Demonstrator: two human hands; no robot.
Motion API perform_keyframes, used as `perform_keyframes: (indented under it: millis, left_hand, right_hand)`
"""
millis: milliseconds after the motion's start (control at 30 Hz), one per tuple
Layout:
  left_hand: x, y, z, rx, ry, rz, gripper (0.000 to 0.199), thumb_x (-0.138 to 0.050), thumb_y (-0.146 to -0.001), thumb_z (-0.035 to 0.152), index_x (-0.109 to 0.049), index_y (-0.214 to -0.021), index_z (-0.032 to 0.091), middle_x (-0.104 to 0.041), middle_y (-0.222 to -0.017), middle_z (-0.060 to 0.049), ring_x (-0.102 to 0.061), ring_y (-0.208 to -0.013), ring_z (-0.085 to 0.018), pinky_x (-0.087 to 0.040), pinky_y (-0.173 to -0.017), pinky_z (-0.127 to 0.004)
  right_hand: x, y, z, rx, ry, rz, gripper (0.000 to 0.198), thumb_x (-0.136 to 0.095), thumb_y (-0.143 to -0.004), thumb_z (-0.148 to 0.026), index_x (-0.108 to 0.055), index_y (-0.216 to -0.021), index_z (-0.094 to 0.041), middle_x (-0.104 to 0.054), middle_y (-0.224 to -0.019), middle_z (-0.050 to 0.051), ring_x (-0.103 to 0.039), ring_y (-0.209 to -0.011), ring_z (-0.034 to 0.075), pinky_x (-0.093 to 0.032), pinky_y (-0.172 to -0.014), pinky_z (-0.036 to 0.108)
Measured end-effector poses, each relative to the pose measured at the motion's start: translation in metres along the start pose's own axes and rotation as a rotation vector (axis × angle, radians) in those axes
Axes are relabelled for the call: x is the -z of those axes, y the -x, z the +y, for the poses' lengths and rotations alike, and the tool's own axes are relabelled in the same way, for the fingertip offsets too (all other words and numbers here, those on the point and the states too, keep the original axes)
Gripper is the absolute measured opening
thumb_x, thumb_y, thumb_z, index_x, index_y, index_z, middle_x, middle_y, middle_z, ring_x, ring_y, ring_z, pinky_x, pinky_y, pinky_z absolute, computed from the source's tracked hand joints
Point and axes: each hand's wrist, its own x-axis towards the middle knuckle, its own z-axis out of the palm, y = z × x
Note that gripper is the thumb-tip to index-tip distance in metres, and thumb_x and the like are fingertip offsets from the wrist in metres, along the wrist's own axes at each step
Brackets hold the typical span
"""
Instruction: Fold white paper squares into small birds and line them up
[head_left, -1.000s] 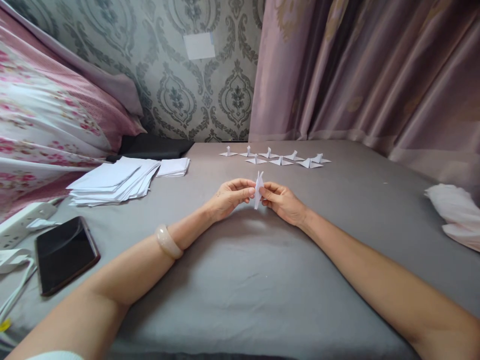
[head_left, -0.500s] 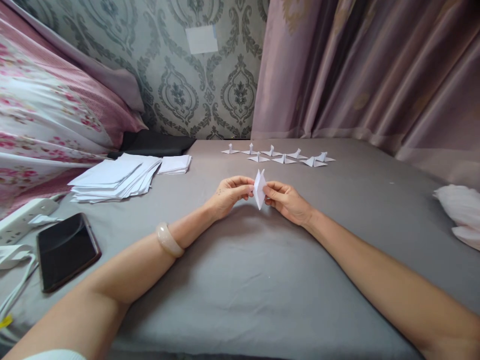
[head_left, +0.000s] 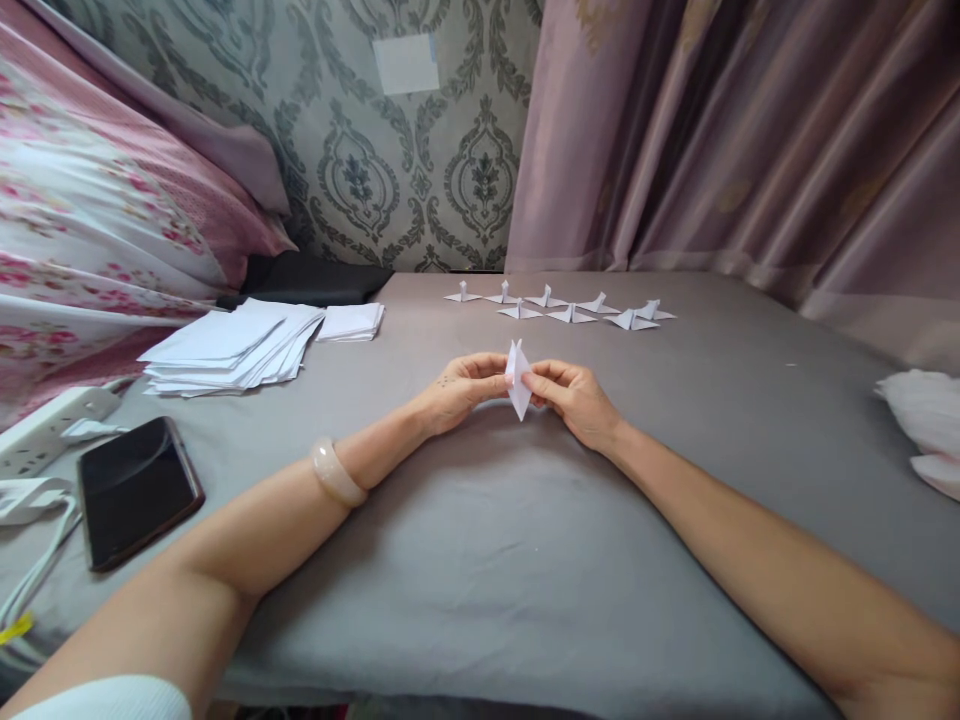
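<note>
A small folded piece of white paper [head_left: 518,392], a diamond shape with two points at its top, is held upright above the table between both hands. My left hand [head_left: 469,392] pinches its left side, thumb in front and fingers curled behind. On the other side my right hand [head_left: 574,400] grips the right edge between thumb and forefinger. Beyond the hands, several folded white paper cranes [head_left: 571,314] stand in two rows with their wings spread.
To the left lie a stack of larger white paper sheets [head_left: 225,350] and a smaller stack of paper squares [head_left: 351,322]. Nearer are a phone [head_left: 140,492] and a white power strip [head_left: 56,430] with cables. A white bundle [head_left: 926,415] rests at the right edge of the grey-covered table [head_left: 480,590].
My fingers have shifted slightly inward on the folded paper, and the left thumb now overlaps its edge. The whole view has tilted a little; the cranes and stacks stay put.
</note>
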Motion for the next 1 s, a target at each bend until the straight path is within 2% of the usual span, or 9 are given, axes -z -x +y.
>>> perform_keyframes:
  millis: [167, 367, 500, 733, 833, 1000]
  left_hand:
    - [0.0, -0.001, -0.001, 0.004, 0.045, -0.005, 0.023, -0.078, -0.074, 0.025, -0.07, -0.093, 0.015, -0.071, -0.09, -0.005, -0.068, -0.081, -0.017, -0.05, -0.087, -0.037]
    - [-0.001, -0.001, -0.001, 0.001, 0.066, 0.09, 0.025, -0.082, -0.067, 0.018, -0.065, -0.086, 0.013, -0.069, -0.085, -0.003, -0.065, -0.079, -0.014, -0.05, -0.08, -0.032]
    - [-0.002, -0.001, -0.001, -0.018, 0.011, 0.09, 0.026, -0.081, -0.069, 0.02, -0.066, -0.088, 0.012, -0.069, -0.087, -0.004, -0.064, -0.079, -0.013, -0.049, -0.08, -0.032]
    - [-0.003, -0.003, -0.002, -0.08, -0.038, 0.133, 0.024, -0.081, -0.068, 0.023, -0.066, -0.083, 0.012, -0.069, -0.081, -0.003, -0.064, -0.074, -0.013, -0.05, -0.077, -0.032]
    - [-0.002, -0.003, -0.002, -0.1, -0.048, 0.143, 0.025, -0.082, -0.068, 0.024, -0.065, -0.083, 0.011, -0.07, -0.081, -0.004, -0.065, -0.075, -0.014, -0.049, -0.077, -0.031]
    - [0.0, -0.004, -0.003, -0.125, -0.051, 0.175, 0.024, -0.082, -0.068, 0.023, -0.065, -0.082, 0.013, -0.069, -0.079, -0.002, -0.063, -0.071, -0.011, -0.047, -0.072, -0.026]
  right_hand:
    - [-0.007, 0.002, -0.006, 0.036, 0.035, 0.063, 0.031, -0.076, -0.066, -0.048, -0.067, -0.072, -0.02, -0.062, -0.067, -0.002, -0.051, -0.06, 0.011, -0.044, -0.063, 0.029]
    - [-0.01, 0.001, -0.004, 0.082, 0.068, 0.064, 0.032, -0.075, -0.067, -0.05, -0.067, -0.078, -0.021, -0.068, -0.079, 0.001, -0.06, -0.072, 0.014, -0.048, -0.071, 0.031]
    - [-0.011, 0.0, -0.001, 0.096, 0.043, 0.095, 0.032, -0.076, -0.066, -0.048, -0.068, -0.079, -0.021, -0.07, -0.081, 0.002, -0.063, -0.075, 0.015, -0.049, -0.074, 0.032]
    - [-0.011, 0.0, -0.001, 0.1, -0.013, 0.113, 0.03, -0.075, -0.065, -0.034, -0.066, -0.091, -0.02, -0.071, -0.087, 0.003, -0.064, -0.083, 0.016, -0.051, -0.074, 0.032]
    - [-0.01, 0.002, -0.004, 0.089, -0.037, 0.117, 0.025, -0.072, -0.066, -0.03, -0.063, -0.087, -0.02, -0.068, -0.083, 0.001, -0.063, -0.08, 0.015, -0.05, -0.07, 0.029]
    - [-0.012, 0.004, -0.008, 0.112, 0.013, 0.132, 0.027, -0.075, -0.067, -0.041, -0.06, -0.076, -0.02, -0.063, -0.072, -0.002, -0.057, -0.066, 0.012, -0.048, -0.065, 0.028]
